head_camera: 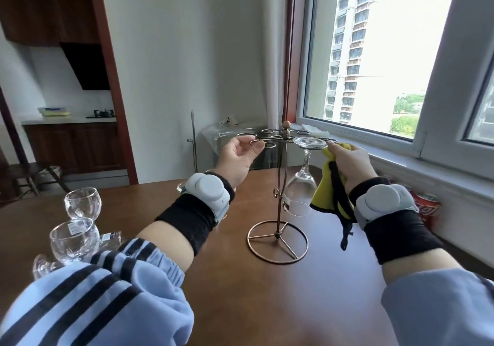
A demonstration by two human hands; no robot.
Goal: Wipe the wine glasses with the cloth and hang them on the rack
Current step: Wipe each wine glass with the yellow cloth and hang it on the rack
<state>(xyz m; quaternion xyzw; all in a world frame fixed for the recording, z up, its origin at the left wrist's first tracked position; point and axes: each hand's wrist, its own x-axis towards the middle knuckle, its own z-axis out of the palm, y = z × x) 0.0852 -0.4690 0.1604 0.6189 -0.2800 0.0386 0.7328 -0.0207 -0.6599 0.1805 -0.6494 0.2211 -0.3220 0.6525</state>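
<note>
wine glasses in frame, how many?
3 clear: one hanging upside down on the rack at, two upright at table's left and. Another glass object behind the left sleeve is partly hidden.

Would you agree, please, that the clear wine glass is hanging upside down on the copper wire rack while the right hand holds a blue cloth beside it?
Not quite: the head view shows the cloth in the right hand is yellow with black trim, not blue. The clear wine glass does hang upside down on the copper wire rack.
</note>
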